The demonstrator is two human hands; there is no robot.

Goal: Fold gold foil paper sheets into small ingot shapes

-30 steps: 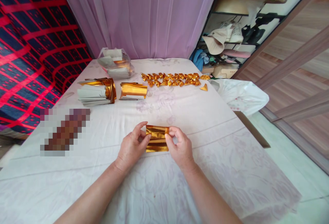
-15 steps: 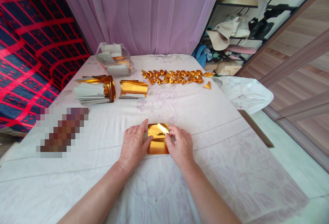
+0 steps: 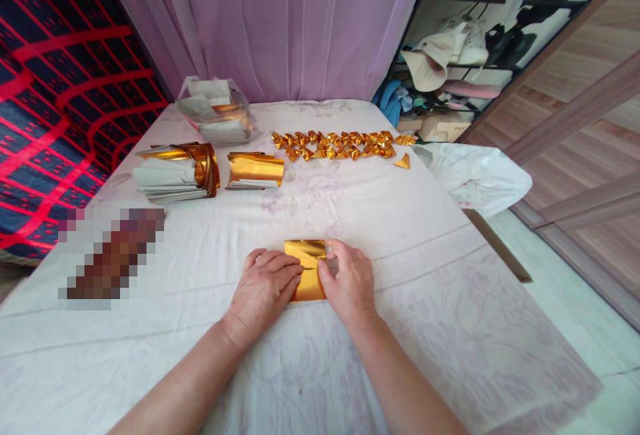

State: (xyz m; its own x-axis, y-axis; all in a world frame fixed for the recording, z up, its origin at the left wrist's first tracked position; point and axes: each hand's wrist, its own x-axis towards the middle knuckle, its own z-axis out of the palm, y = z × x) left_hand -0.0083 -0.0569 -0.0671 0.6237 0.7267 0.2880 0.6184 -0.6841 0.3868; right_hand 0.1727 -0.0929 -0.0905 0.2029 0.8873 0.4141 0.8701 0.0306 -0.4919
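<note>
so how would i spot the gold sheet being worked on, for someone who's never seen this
On the white cloth-covered table, look at the near middle, where the left hand and right hand press down side by side. The gold sheet lies flat between them. Unlike the gold stacks and the row of small folded gold pieces farther back, it is a single sheet under the hands.

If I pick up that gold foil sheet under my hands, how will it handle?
The shiny gold foil paper sheet is probably very light and floppy: it lies flat under the left hand and right hand. Its glossy face looks slippery, and it likely creases easily, like the small folded gold pieces.
</note>
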